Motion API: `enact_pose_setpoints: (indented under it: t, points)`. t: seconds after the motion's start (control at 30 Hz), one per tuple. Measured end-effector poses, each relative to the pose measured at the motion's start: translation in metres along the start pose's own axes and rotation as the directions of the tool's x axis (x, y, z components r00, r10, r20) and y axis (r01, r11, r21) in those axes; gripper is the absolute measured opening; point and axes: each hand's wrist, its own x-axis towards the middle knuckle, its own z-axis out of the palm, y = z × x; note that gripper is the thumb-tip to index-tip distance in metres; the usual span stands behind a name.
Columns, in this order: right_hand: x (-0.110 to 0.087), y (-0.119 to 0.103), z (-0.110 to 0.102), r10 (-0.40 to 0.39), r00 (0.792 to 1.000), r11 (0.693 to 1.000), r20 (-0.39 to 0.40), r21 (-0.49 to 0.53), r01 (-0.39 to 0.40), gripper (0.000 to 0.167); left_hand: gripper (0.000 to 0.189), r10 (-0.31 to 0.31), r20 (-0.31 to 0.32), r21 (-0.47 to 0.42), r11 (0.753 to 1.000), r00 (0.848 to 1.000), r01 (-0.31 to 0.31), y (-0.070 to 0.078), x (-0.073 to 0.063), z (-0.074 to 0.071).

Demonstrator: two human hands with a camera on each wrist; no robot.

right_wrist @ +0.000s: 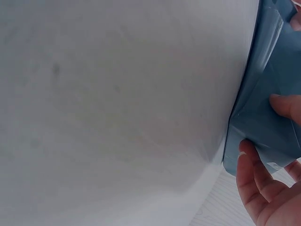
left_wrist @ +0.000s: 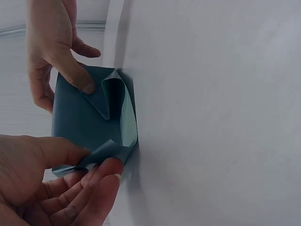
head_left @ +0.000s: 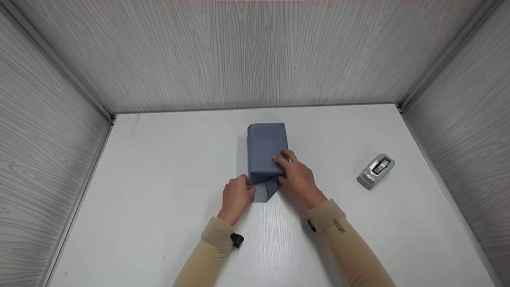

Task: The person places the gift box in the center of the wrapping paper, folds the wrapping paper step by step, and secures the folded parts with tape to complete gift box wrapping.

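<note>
A box wrapped in blue-grey paper lies near the middle of the white table, its near end unsealed. From that end a loose paper flap sticks out, showing a paler inner side. My left hand pinches the paper at the near left corner; in the left wrist view its thumb and fingers grip a folded paper edge. My right hand holds the box at its near right side, fingers over the top and thumb on the folded end. In the right wrist view, its fingers lie against the paper.
A small grey tape dispenser lies on the table at the right, apart from the hands. Grey wood-grain panels stand at the back and both sides.
</note>
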Motion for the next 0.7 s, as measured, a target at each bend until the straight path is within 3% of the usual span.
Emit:
enact_pose_setpoints:
  t: [0.47,0.7]
  points:
    - [-0.0003,0.0003,0.0006,0.004,1.000,1.000,-0.009,-0.004,-0.004,0.064,0.009,0.030,-0.049,-0.011,0.999,0.998,-0.030,-0.0014,-0.0034,0.0059]
    - [0.0005,0.0008,0.0005,-0.011,1.000,1.000,-0.006,-0.012,0.011,0.064,0.020,0.052,-0.095,-0.002,0.999,0.994,-0.052,-0.0008,0.0036,0.0049]
